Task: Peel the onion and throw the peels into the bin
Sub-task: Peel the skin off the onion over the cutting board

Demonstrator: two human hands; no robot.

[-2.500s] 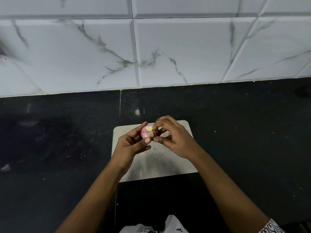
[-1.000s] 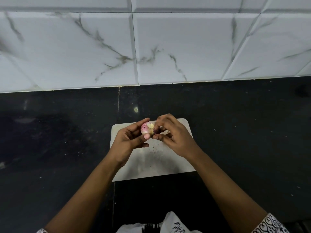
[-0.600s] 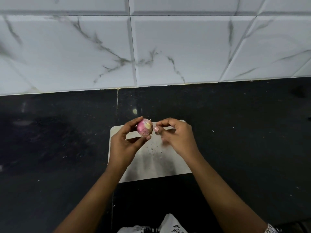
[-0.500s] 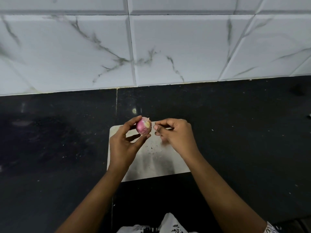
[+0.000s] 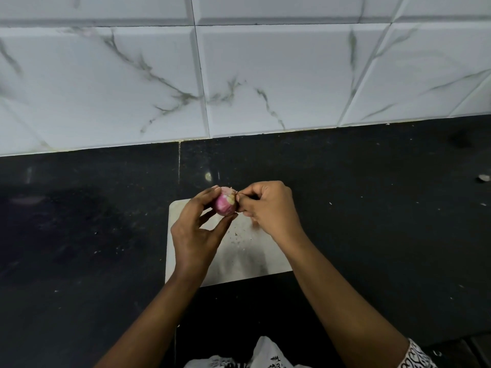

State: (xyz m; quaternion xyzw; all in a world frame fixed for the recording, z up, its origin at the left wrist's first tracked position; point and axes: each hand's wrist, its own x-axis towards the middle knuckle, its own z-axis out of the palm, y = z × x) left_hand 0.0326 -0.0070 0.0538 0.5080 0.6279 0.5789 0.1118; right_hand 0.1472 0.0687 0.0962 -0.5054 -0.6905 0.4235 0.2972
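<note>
Grips the small pink onion [image 5: 225, 205] in the left hand [image 5: 195, 232], thumb below and fingertips on top, lifted above the far left part of a white cutting board [image 5: 247, 258]. Pinches at the onion's pale yellowish end with the right hand [image 5: 268, 208], fingers curled and touching it; cannot tell whether any peel is caught there. Under the 2 hands, small crumbs [image 5: 236, 239] scattered on the board. Beneath that, a dark speckled counter [image 5: 372, 221], with 1 pale scrap [image 5: 483, 177] near its right edge. Behind, a white marble-veined tiled wall [image 5: 265, 75]. At the bottom, a white printed cloth [image 5: 263, 354] and a patterned sleeve [image 5: 417, 357] on the right arm
</note>
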